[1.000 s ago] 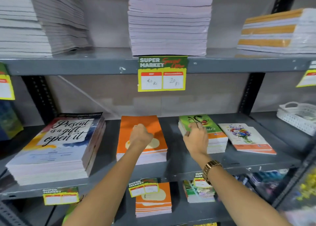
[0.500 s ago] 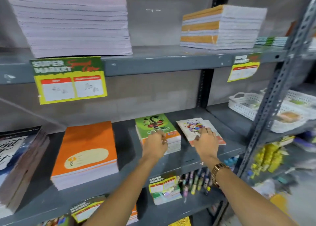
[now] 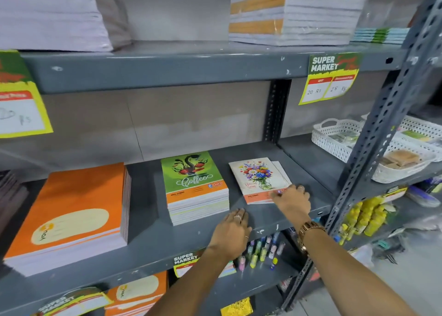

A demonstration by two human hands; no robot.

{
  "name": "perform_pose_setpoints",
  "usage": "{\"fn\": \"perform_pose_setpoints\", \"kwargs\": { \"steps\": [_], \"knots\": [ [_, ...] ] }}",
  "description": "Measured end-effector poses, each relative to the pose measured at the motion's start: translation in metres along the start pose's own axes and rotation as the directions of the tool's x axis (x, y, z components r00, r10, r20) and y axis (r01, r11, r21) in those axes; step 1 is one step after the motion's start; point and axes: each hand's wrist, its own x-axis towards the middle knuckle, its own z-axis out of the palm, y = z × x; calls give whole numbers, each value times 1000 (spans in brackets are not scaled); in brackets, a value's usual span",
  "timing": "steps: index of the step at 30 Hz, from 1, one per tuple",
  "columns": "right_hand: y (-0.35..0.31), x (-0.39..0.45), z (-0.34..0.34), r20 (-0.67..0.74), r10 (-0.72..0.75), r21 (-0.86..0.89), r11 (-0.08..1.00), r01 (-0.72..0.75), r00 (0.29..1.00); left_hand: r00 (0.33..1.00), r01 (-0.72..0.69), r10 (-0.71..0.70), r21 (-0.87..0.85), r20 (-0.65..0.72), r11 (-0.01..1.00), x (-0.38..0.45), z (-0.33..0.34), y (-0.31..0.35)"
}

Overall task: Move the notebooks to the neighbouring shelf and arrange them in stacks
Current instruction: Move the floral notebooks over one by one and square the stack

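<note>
Three lots of notebooks lie on the grey middle shelf (image 3: 143, 248): a thick orange stack (image 3: 71, 210) at the left, a green "Coffee" stack (image 3: 191, 179) in the middle, and a thin pile of floral notebooks (image 3: 257, 177) at the right. My right hand (image 3: 293, 201) covers the near right corner of the floral pile, fingers curled over it. My left hand (image 3: 230, 234) lies flat on the bare shelf in front of the gap between the green stack and the floral pile, holding nothing.
A perforated grey upright (image 3: 382, 124) divides this bay from the neighbouring shelf, where white baskets (image 3: 334, 136) stand. Tall paper stacks (image 3: 287, 12) fill the shelf above, and a price tag (image 3: 330, 76) hangs from its edge. Pens (image 3: 260, 251) and yellow bottles (image 3: 368, 215) sit lower down.
The view has swung right and closer. My left hand left the orange stack, passed the green stack and came down on the bare shelf. My right hand went from the green stack to the floral pile.
</note>
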Motion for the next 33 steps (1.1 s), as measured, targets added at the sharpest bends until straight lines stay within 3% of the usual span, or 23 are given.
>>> {"fn": "perform_pose_setpoints", "kwargs": {
  "steps": [7, 13, 15, 19, 28, 33],
  "knots": [
    [-16, 18, -3, 136, 112, -150, 984, -92, 984, 1000, 9, -8, 40, -19, 999, 11, 16, 0],
    [-13, 38, -10, 233, 215, -68, 976, -205, 948, 999, -26, 27, 48, -18, 998, 11, 19, -3],
    [-10, 40, -11, 214, 199, -6, 979, -202, 956, 1000, -26, 26, 36, -9, 999, 11, 20, -4],
    [-8, 39, -12, 132, 146, 350, 919, -184, 980, 999, -38, 38, 41, 10, 998, 8, 18, -7],
    [-40, 17, -55, -50, 258, 615, 770, -174, 965, 995, -67, 67, 3, 68, 998, -21, 5, -27],
    [-63, -5, -66, -122, 225, 679, 729, -84, 967, 996, -43, 44, -11, 78, 999, -43, -1, -46]
  ]
}}
